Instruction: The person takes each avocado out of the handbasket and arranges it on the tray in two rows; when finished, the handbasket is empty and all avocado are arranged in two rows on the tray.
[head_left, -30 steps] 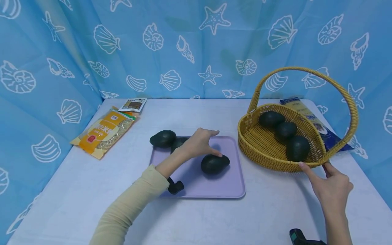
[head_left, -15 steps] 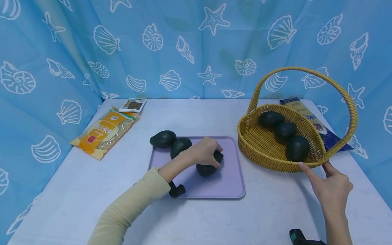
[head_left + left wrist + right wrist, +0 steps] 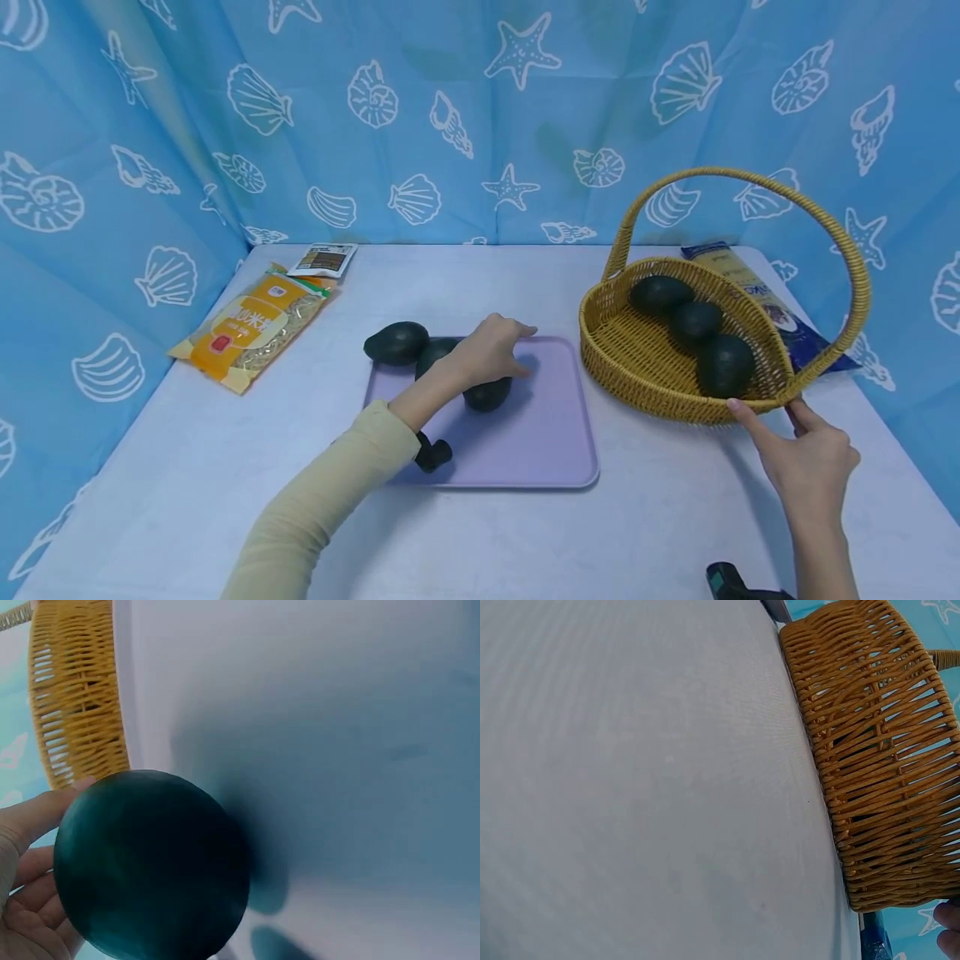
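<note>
My left hand (image 3: 483, 354) is over the lilac tray (image 3: 540, 442), index finger and thumb spread apart. Under its palm lies a dark green avocado (image 3: 487, 396), partly covered by the hand; in the left wrist view this avocado (image 3: 150, 862) hides part of the fingers. Two more avocados are at the tray's back left, one (image 3: 396, 343) at the corner and one (image 3: 433, 354) half behind the hand. My right hand (image 3: 813, 462) pinches the front rim of the yellow wicker basket (image 3: 645, 392), thumb on top. Three avocados (image 3: 726, 367) rest along the basket's right side.
A tall handle (image 3: 750, 175) arches over the basket. Behind it lies a blue and yellow packet (image 3: 750, 279). At the table's back left are an orange grain bag (image 3: 258, 325) and a small white sachet (image 3: 324, 260). Shell-patterned blue curtain (image 3: 450, 108) surrounds the table.
The left hand gripped the avocado half a second ago; now its fingers are spread and that avocado sits further left on the tray. The right hand stays on the basket rim.
</note>
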The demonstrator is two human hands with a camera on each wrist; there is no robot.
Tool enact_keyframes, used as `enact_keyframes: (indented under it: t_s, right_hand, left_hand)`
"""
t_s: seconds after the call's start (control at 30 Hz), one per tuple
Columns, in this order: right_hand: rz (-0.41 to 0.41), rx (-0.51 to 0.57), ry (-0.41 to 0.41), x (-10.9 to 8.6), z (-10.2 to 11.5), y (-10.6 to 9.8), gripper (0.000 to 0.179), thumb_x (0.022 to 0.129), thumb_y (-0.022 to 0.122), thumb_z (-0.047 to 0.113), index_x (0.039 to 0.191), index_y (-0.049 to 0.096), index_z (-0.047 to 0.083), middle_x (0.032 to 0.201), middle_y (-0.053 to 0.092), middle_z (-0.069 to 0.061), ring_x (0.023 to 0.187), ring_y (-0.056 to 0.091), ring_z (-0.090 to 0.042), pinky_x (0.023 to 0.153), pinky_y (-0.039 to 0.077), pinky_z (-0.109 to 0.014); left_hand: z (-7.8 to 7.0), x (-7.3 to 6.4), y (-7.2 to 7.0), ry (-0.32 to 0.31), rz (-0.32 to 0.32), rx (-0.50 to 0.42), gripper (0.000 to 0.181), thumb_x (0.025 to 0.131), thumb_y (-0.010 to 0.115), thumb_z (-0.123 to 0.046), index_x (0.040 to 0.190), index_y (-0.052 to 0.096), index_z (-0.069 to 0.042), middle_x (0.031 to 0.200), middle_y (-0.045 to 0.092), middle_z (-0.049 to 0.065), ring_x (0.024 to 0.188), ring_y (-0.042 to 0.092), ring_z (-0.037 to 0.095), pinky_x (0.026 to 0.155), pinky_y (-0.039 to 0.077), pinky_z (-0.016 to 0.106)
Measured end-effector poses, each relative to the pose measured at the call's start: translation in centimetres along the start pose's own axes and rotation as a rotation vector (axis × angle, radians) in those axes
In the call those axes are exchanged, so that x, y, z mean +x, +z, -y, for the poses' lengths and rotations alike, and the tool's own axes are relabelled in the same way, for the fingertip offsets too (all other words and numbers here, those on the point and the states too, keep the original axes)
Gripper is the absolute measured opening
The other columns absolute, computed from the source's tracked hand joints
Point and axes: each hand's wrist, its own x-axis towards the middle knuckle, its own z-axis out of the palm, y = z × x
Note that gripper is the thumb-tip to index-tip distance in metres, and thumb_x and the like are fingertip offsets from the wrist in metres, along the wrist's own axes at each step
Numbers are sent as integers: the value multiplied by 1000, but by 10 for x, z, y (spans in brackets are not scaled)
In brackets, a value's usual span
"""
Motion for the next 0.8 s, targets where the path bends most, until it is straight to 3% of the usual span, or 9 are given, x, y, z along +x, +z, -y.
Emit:
enact_keyframes:
  t_s: [0.1, 0.2, 0.4, 0.5, 0.57, 0.63, 0.67, 0.7, 0.8]
  right_hand:
    - [-2, -1, -4, 0, 0, 0, 83, 85, 63, 57, 145, 35, 7, 146, 38, -24, 139, 24, -44, 102, 21, -64]
    - [-8, -5, -20, 0, 0, 0, 83, 85, 63, 56, 144, 35, 5, 145, 39, -25, 137, 27, -45, 103, 19, -63]
    - [-11, -12, -38, 0, 0, 0, 82, 85, 63, 55, 144, 36, 4, 144, 40, -26, 135, 28, -46, 99, 20, -62]
    - [-5, -10, -29, 0, 0, -1, 82, 85, 63, 57, 144, 36, 6, 145, 39, -25, 136, 26, -46, 99, 21, -63]
    - [-3, -4, -24, 0, 0, -1, 83, 85, 62, 57, 144, 36, 6, 146, 39, -25, 137, 26, -46, 100, 21, -64]
    - [-3, 0, -22, 0, 1, -1, 83, 85, 63, 57, 145, 36, 7, 146, 39, -24, 138, 25, -45, 103, 21, -65]
    - [-5, 2, -25, 0, 1, -1, 82, 85, 63, 56, 144, 36, 6, 146, 39, -24, 138, 25, -45, 103, 20, -66]
    - [-8, 5, -28, 0, 1, -1, 82, 85, 63, 56, 144, 36, 5, 145, 39, -25, 138, 26, -46, 104, 20, -66]
    - [-12, 9, -34, 0, 0, -1, 82, 85, 64, 55, 144, 36, 5, 145, 39, -25, 138, 26, -45, 105, 19, -67]
  left_hand:
    - [-4, 4, 0, 2, -1, -9, 60, 78, 80, -20, 130, 58, 2, 122, 66, 17, 98, 66, 21, 85, 53, 27]
    - [-7, 9, -1, 10, -3, -42, 66, 78, 81, -26, 132, 56, 2, 118, 67, 19, 83, 63, 19, 80, 51, 25]
    - [-13, 18, -3, 50, -69, -104, 79, 72, 84, -36, 136, 53, -1, 134, 56, 17, 95, 69, 24, 96, 51, 32]
    - [-16, 23, -3, 57, -84, -122, 82, 72, 84, -38, 138, 51, -3, 133, 58, 16, 78, 69, 21, 97, 50, 32]
    - [-19, 26, -2, 60, -87, -136, 84, 71, 84, -39, 139, 50, -4, 119, 67, 17, 61, 62, 14, 97, 50, 31]
    - [-22, 30, -3, 61, -82, -155, 85, 71, 84, -39, 140, 48, -5, 94, 71, 18, 47, 40, 12, 92, 51, 29]
    - [-25, 33, -3, 61, -87, -155, 86, 71, 84, -40, 140, 49, -5, 89, 71, 16, 52, 45, 8, 92, 51, 28]
    - [-28, 35, -4, 64, -84, -157, 86, 70, 84, -40, 140, 48, -5, 79, 69, 15, 51, 40, 9, 92, 50, 28]
    - [-38, 43, -4, 79, -83, -136, 87, 70, 84, -42, 140, 49, -5, 64, 61, 8, 60, 45, 8, 85, 48, 23]
